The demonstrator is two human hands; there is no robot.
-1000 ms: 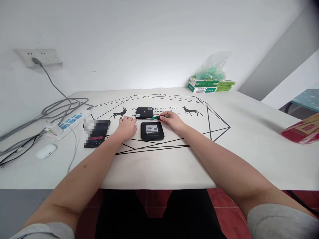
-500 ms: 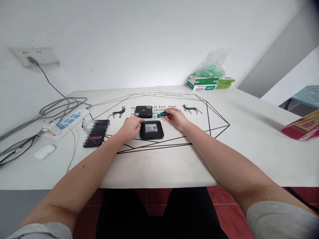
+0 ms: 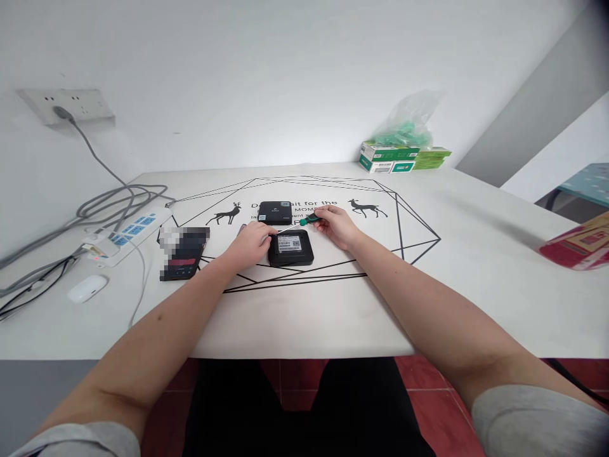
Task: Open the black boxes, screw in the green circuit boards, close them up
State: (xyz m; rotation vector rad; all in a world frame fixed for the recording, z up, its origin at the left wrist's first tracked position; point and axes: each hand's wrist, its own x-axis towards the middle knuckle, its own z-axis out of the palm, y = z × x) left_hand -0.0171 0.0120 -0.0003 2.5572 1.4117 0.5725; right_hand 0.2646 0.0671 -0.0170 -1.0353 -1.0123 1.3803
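Reaching in over the worktop's [image 3: 304,324] front edge, the right hand [image 3: 334,226] is pinching a screwdriver [image 3: 311,219]; the left hand [image 3: 250,245] (finger closure indeterminable) is lying palm-down.

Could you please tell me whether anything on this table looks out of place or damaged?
Only the grey cable looks untidy, in overlapping loops behind the power strip. I see no spill or damage around the screwdriver or nearer black box.
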